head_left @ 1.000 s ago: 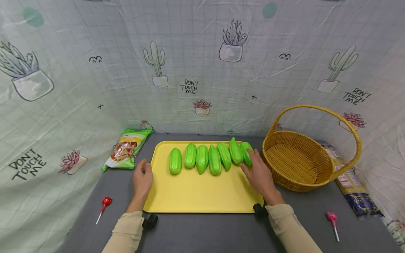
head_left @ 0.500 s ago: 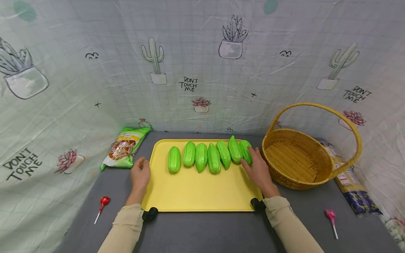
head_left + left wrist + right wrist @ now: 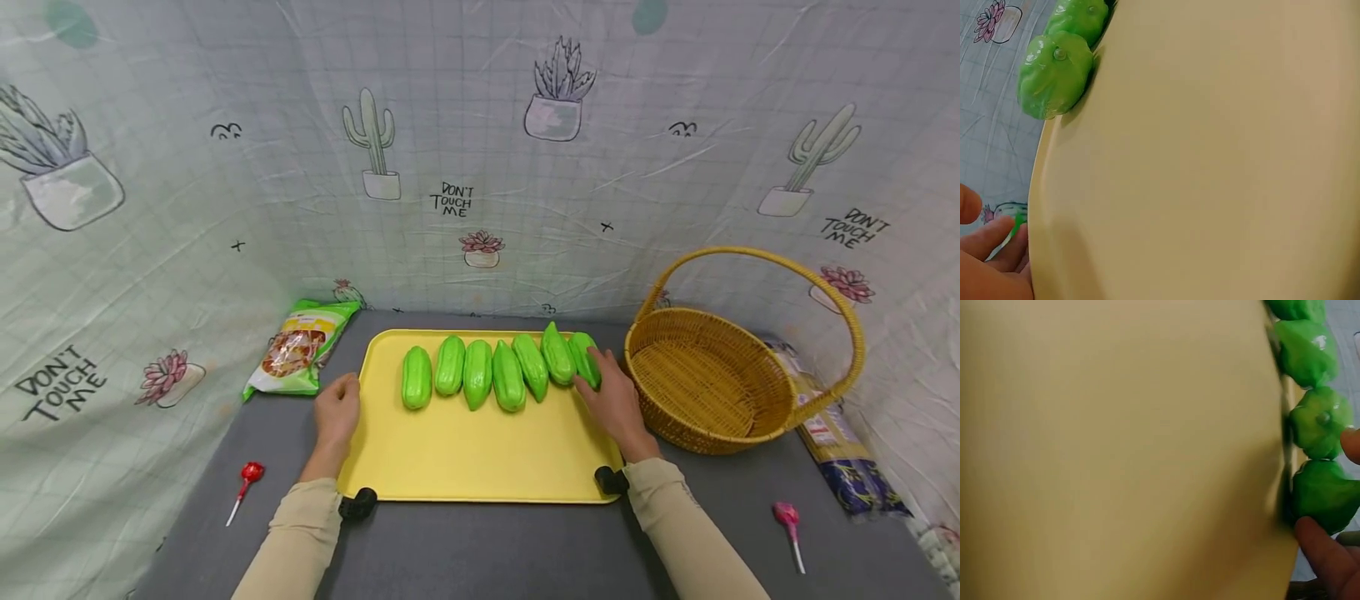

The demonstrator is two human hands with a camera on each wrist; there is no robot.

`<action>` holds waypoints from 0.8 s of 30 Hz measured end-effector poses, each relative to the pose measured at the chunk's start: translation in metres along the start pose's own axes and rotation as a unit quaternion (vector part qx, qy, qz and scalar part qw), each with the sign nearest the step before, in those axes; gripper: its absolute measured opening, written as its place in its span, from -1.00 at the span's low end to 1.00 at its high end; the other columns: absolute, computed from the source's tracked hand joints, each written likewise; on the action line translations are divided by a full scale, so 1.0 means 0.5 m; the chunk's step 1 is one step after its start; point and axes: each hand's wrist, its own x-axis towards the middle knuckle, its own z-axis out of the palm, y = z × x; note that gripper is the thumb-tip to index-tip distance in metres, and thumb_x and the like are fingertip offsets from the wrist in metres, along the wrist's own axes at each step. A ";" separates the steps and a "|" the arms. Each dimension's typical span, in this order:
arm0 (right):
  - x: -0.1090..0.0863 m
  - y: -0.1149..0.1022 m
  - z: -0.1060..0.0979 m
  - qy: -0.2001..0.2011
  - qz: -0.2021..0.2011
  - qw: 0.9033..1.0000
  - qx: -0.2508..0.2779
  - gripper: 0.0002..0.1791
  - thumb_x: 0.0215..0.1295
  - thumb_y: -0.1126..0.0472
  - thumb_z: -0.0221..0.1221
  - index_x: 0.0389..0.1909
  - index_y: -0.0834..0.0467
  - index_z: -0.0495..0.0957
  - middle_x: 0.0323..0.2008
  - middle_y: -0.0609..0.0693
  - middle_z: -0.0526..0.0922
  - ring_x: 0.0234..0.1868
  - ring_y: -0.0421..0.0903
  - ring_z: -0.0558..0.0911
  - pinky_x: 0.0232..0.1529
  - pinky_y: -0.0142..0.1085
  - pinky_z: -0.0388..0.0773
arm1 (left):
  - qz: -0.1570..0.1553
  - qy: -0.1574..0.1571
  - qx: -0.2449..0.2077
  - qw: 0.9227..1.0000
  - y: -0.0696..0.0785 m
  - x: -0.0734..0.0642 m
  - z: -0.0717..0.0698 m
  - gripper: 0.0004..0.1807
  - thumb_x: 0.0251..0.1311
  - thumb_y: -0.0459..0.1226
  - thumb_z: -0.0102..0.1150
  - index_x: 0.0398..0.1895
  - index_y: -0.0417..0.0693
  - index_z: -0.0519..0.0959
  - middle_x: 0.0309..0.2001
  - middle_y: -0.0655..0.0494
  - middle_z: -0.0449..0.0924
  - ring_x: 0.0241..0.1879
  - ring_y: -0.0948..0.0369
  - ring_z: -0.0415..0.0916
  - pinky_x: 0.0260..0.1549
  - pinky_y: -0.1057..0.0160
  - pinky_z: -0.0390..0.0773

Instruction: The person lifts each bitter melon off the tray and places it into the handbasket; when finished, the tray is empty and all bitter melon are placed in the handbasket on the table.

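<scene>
Several glossy green ridged gourds [image 3: 477, 375] lie in a row along the far side of a yellow tray [image 3: 480, 458]. My right hand [image 3: 617, 407] is at the rightmost gourd [image 3: 584, 358], its thumb and fingers on either side. In the right wrist view, a fingertip touches the side of that gourd [image 3: 1324, 495], and the thumb tip overlaps the neighbouring one [image 3: 1321, 422]. My left hand [image 3: 337, 414] is at the tray's left rim, holding nothing. The left wrist view shows its loosely bent fingers [image 3: 1007, 240] just outside the rim, with the leftmost gourd [image 3: 1054, 75] farther along.
A wicker basket [image 3: 708, 379] with a tall handle stands right of the tray, partly over a long package [image 3: 843, 467]. A green snack bag [image 3: 300, 350] lies at the left. Lollipops lie at either side, one red [image 3: 251, 475], one pink [image 3: 786, 517]. Behind hangs a printed cloth [image 3: 480, 167].
My right hand has moved slightly in around the rightmost gourd. The left fingers have drawn closer together beside the tray. The gourds stay in their row.
</scene>
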 end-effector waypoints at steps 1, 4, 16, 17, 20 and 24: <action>0.000 0.002 0.002 -0.001 0.000 1.000 -0.003 -0.25 0.48 0.07 0.19 0.58 0.17 0.18 0.55 0.43 0.10 0.48 0.43 0.26 0.38 0.31 0.31 | -0.001 0.001 0.002 1.000 -0.001 0.000 0.000 -0.45 0.58 -0.13 -0.18 0.48 -0.25 0.36 0.50 -0.26 0.29 0.53 -0.15 0.18 0.48 -0.11 0.24; 0.000 0.007 0.006 0.000 -0.006 1.000 -0.012 -0.27 0.46 0.08 0.21 0.56 0.15 0.22 0.55 0.44 0.10 0.43 0.44 0.34 0.34 0.29 0.36 | -0.002 0.004 0.008 1.000 -0.002 0.002 0.001 -0.45 0.57 -0.11 -0.15 0.44 -0.24 0.41 0.47 -0.26 0.34 0.49 -0.14 0.24 0.46 -0.11 0.27; 0.003 0.006 0.008 0.018 -0.016 1.000 -0.008 -0.35 0.44 0.18 0.23 0.49 0.19 0.34 0.49 0.42 0.23 0.10 0.42 0.62 0.23 0.24 0.50 | -0.020 0.005 0.000 1.000 -0.005 0.008 0.001 -0.47 0.57 -0.18 -0.16 0.46 -0.25 0.38 0.49 -0.26 0.31 0.51 -0.17 0.20 0.48 -0.13 0.25; 0.002 0.006 0.008 0.021 -0.018 1.000 -0.008 -0.36 0.44 0.18 0.23 0.49 0.20 0.34 0.49 0.42 0.24 0.02 0.42 0.66 0.20 0.24 0.51 | -0.021 0.006 0.000 1.000 -0.005 0.009 0.001 -0.48 0.57 -0.19 -0.16 0.45 -0.26 0.39 0.48 -0.27 0.32 0.51 -0.17 0.21 0.47 -0.12 0.26; 0.001 0.008 0.009 0.028 -0.019 0.999 -0.004 -0.37 0.43 0.18 0.23 0.47 0.22 0.36 0.46 0.43 0.28 -0.10 0.40 0.69 0.16 0.23 0.54 | -0.028 0.003 -0.003 1.000 -0.005 0.012 0.000 -0.49 0.57 -0.21 -0.18 0.45 -0.27 0.39 0.48 -0.28 0.32 0.52 -0.19 0.19 0.48 -0.12 0.26; 0.001 0.008 0.009 0.028 -0.009 1.000 0.005 -0.37 0.44 0.17 0.23 0.48 0.21 0.36 0.47 0.41 0.28 0.08 0.39 0.64 0.21 0.23 0.52 | -0.033 0.004 -0.007 0.999 -0.003 0.013 0.001 -0.50 0.57 -0.24 -0.19 0.44 -0.29 0.39 0.48 -0.30 0.31 0.52 -0.21 0.17 0.47 -0.13 0.26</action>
